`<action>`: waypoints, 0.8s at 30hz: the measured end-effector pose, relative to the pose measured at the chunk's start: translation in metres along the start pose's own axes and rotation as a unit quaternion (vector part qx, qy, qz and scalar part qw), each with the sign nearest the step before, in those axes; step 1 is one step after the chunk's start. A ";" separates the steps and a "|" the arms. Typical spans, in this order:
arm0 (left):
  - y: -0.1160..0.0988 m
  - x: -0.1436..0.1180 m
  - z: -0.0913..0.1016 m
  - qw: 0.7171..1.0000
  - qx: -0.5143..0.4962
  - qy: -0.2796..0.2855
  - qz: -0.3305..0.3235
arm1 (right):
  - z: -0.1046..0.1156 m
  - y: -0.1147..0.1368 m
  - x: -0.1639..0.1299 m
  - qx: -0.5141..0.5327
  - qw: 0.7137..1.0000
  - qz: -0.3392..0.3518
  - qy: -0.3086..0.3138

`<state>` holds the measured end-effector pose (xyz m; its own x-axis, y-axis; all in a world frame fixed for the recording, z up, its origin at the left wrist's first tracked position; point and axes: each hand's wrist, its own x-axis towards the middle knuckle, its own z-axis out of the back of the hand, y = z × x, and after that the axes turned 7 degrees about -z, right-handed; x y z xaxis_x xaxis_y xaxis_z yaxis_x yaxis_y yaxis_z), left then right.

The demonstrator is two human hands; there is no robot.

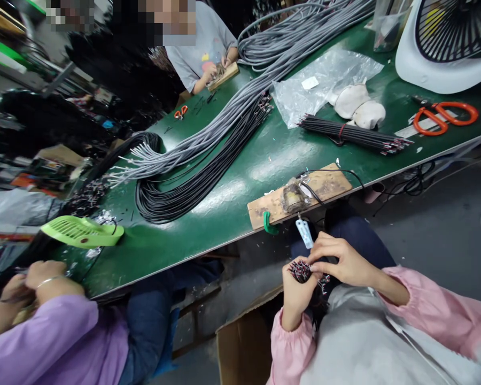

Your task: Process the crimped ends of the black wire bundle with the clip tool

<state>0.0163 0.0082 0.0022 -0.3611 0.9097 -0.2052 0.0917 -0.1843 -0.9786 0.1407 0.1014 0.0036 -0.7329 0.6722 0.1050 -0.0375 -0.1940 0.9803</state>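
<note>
Above my lap, my left hand (297,293) is wrapped around a bundle of thin black cables (300,271). Their stripped ends, with red, white and dark cores, point up out of the fist. My right hand (342,261) comes in from the right, its thumb and forefinger pinched at the wire ends along the bundle's edge. Just beyond my fingers, a light blue clip-like piece (304,231) hangs from a small motor-like device (294,197). That device is fixed to a wooden board (262,207) at the table edge, held by a green clamp (270,223).
On the green table (208,224) lie black cables (176,200), long grey cables (224,115), a tied cable bundle (353,133), orange-handled scissors (444,117) and a plastic bag (324,75). A white fan (433,69) stands right. Co-workers sit left and opposite. A cardboard box (240,347) is below.
</note>
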 end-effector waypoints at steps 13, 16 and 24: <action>-0.003 -0.007 -0.001 0.998 -0.023 -0.047 0.024 | 0.000 -0.014 -0.009 0.031 0.999 -0.028 -0.031; -0.004 -0.007 -0.002 0.998 -0.022 -0.050 0.015 | 0.002 -0.008 -0.011 -0.011 0.999 0.019 -0.035; -0.005 -0.005 -0.003 0.999 -0.021 -0.039 0.004 | -0.007 -0.011 -0.012 -0.011 0.999 -0.012 -0.051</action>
<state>0.0200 0.0054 0.0086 -0.4313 0.8762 -0.2153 0.1338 -0.1738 -0.9756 0.1452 0.0905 -0.0094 -0.6579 0.7466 0.0988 -0.0710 -0.1921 0.9788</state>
